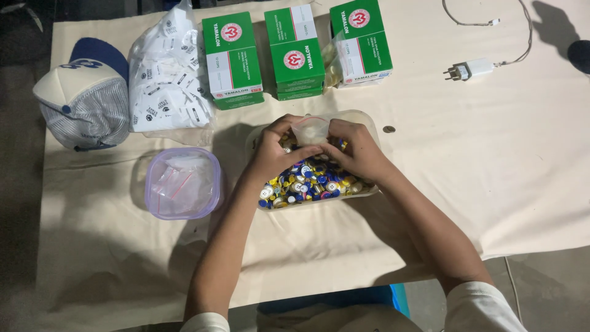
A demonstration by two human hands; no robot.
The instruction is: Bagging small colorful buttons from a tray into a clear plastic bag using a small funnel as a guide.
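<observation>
A clear plastic tub (372,126) in the middle of the table holds a heap of coloured buttons (307,183), blue, yellow and white. Above the heap my left hand (273,149) and my right hand (356,149) pinch a small clear zip bag (309,130) between them, one hand on each side. Both hands hover just over the buttons, inside the tub's outline.
A purple-rimmed square container (152,165) with small clear bags stands left of the tub. Behind are three green-and-white boxes (294,52), a large bag of white packets (167,77), a cap (86,95), a white charger with cable (472,69) and a coin (389,129).
</observation>
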